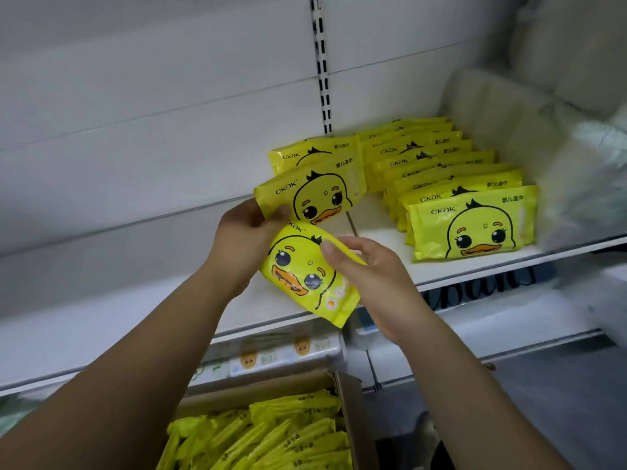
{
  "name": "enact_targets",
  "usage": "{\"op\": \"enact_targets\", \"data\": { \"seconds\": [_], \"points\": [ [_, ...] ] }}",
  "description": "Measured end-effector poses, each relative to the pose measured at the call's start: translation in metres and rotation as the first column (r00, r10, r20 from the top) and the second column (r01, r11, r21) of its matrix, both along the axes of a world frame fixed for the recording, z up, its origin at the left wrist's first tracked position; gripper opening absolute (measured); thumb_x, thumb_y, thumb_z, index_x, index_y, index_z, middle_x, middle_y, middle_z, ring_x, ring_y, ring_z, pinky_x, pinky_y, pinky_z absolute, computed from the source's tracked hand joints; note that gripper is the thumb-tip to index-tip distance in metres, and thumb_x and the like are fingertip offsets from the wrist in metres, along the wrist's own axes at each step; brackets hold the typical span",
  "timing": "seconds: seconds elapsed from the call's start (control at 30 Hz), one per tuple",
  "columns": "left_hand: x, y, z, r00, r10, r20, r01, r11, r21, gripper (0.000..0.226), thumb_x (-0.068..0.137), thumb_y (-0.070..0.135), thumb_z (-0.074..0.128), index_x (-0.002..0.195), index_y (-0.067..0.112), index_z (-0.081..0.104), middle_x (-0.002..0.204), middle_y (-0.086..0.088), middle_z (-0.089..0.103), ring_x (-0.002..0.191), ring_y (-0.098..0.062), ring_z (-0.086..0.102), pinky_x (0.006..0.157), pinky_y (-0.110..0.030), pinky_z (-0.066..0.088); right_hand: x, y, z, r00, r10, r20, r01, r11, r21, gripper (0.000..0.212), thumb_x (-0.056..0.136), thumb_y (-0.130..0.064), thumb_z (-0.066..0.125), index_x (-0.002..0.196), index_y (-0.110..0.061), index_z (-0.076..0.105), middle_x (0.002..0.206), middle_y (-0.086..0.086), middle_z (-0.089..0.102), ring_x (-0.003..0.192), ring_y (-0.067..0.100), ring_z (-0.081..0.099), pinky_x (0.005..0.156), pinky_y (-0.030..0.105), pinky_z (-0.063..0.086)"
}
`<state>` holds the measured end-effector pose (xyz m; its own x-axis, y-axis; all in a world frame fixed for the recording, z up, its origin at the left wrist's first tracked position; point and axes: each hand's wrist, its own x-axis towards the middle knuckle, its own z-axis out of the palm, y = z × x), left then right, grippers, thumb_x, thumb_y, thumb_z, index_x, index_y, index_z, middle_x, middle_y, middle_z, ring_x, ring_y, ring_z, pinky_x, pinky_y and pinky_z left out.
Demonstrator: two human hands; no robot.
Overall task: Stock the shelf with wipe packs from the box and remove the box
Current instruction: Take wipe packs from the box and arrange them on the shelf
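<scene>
Holding a tilted wipe pack (305, 273), the right hand (369, 276) keeps a closed grip; left hand (244, 232) pinches an upright pack (312, 195) on the shelf (475, 269); box (349, 401) below, still filled.
</scene>
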<state>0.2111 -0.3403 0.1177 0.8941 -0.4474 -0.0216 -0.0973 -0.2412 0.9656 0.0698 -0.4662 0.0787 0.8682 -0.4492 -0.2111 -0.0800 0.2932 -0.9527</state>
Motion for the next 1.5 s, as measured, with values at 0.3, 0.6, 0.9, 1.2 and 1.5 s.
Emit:
{"op": "enact_targets", "data": {
  "seconds": [0.3, 0.6, 0.9, 1.2, 1.5],
  "points": [
    [0.041, -0.038, -0.02, 0.999, 0.05, -0.001, -0.05, 0.993, 0.103, 0.009, 0.097, 0.028, 0.068, 0.095, 0.022, 0.074, 0.092, 0.003, 0.079, 0.087, -0.022, 0.076, 0.08, -0.042, 0.063, 0.023, -0.017, -0.014, 0.978, -0.208, 0.017, 0.207, 0.962, -0.178, 0.032, 0.072, -0.028, 0.091, 0.095, -0.033, 0.07, 0.099, -0.012, 0.074, 0.103, 0.013, 0.07, 0.089, 0.046, 0.059],
    [0.092, -0.059, -0.038, 0.989, 0.145, 0.037, -0.148, 0.986, 0.072, 0.009, 0.094, 0.025, 0.072, 0.088, 0.02, 0.072, 0.094, -0.013, 0.075, 0.085, -0.028, 0.072, 0.076, -0.043, 0.061, 0.031, -0.03, -0.019, 0.972, -0.234, -0.01, 0.223, 0.939, -0.263, 0.042, 0.072, -0.023, 0.091, 0.108, -0.023, 0.071, 0.095, -0.006, 0.077, 0.089, 0.011, 0.074, 0.082, 0.043, 0.062],
    [0.105, -0.059, -0.041, 0.967, 0.166, 0.196, -0.227, 0.907, 0.354, 0.042, 0.087, 0.044, 0.077, 0.066, 0.012, 0.06, 0.057, -0.001, 0.051, 0.054, -0.021, 0.047, 0.052, -0.026, 0.034, 0.027, -0.033, -0.018, 0.978, -0.207, 0.012, 0.203, 0.943, -0.262, 0.044, 0.071, -0.023, 0.091, 0.109, -0.027, 0.069, 0.097, -0.008, 0.076, 0.089, 0.01, 0.074, 0.074, 0.036, 0.064],
    [0.056, -0.023, -0.028, 0.965, 0.261, 0.025, -0.261, 0.944, 0.202, 0.041, 0.098, 0.055, 0.058, 0.108, 0.015, 0.064, 0.103, -0.005, 0.074, 0.09, -0.02, 0.07, 0.085, -0.038, 0.056, 0.021, -0.031, -0.006, 0.972, -0.235, -0.004, 0.232, 0.962, -0.143, 0.054, 0.061, -0.032, 0.094, 0.109, -0.024, 0.07, 0.101, -0.004, 0.077, 0.094, 0.021, 0.075, 0.085, 0.05, 0.061],
    [-0.039, 0.031, -0.006, 0.937, 0.081, -0.339, -0.133, 0.982, -0.132, 0.027, 0.107, 0.031, 0.048, 0.116, 0.015, 0.068, 0.103, -0.009, 0.078, 0.089, -0.023, 0.075, 0.075, -0.038, 0.063, 0.009, -0.012, 0.008, 0.987, -0.149, 0.054, 0.147, 0.988, 0.037, 0.024, 0.071, -0.034, 0.08, 0.089, -0.02, 0.074, 0.093, 0.004, 0.079, 0.088, 0.025, 0.076, 0.082, 0.055, 0.06]
  ]
}}
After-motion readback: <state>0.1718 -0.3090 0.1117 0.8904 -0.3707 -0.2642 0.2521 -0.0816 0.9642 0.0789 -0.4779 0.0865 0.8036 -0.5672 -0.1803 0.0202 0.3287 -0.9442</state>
